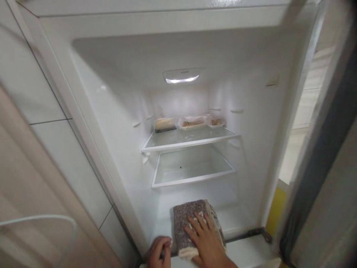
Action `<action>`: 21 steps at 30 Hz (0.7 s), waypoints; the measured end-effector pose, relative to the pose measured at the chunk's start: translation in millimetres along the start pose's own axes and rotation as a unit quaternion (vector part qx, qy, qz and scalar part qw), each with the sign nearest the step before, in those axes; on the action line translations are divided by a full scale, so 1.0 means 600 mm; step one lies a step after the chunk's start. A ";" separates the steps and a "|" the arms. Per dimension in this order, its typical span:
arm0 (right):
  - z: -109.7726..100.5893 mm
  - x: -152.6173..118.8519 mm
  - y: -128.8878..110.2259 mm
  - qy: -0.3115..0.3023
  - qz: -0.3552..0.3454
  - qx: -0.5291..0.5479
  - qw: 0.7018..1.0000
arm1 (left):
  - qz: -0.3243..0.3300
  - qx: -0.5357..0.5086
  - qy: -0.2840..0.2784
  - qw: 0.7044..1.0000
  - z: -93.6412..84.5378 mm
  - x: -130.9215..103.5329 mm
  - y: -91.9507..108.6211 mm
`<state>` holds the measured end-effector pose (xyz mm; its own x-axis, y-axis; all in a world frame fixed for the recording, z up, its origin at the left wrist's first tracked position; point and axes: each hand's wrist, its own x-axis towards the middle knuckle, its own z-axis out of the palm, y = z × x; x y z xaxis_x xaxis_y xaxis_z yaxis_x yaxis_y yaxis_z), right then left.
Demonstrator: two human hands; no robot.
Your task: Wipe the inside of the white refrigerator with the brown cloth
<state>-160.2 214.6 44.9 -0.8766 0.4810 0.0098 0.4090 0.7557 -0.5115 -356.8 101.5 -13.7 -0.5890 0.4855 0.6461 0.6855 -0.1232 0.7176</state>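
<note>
From my feed I am looking down into an open fridge (117, 123), its inner light (181, 78) on, and my right hand (205, 238) lies flat, fingers spread and not clamped on anything, on top of a folded speckled cloth (185, 223) that rests on the fridge floor (240, 219) near the front edge. The cloth sits just inside the door sill (251, 253), slightly tilted toward me, with its pale underside showing at the near end. My left hand (159, 251) is curled over the front lip just to the left of the cloth; its fingers are together and bent, but I cannot tell whether they grip the edge or only rest there. I judge the work to be a wiping of the bottom of the compartment, and it looks to be somewhere in the middle: the cloth is already pressed to the floor, and the floor's back and right parts look bare and pale, though I cannot tell clean from unwiped at this sharpness. The two glass shelves (189, 139) above show no cloth on them, and three food containers (192, 122) stand at the back of the upper one, untouched, so shelves and side walls seem to be left.
</note>
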 end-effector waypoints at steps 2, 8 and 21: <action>0.012 -0.036 0.046 0.054 0.065 -0.049 0.995 | 0.025 0.015 -0.026 0.999 -0.006 0.006 0.005; 0.012 -0.103 0.162 0.226 0.248 -0.172 0.926 | -0.006 0.018 -0.065 0.998 -0.020 0.015 0.022; 0.106 0.044 -0.140 0.016 0.009 -0.002 1.000 | -0.243 -0.058 0.042 0.967 -0.085 -0.047 0.035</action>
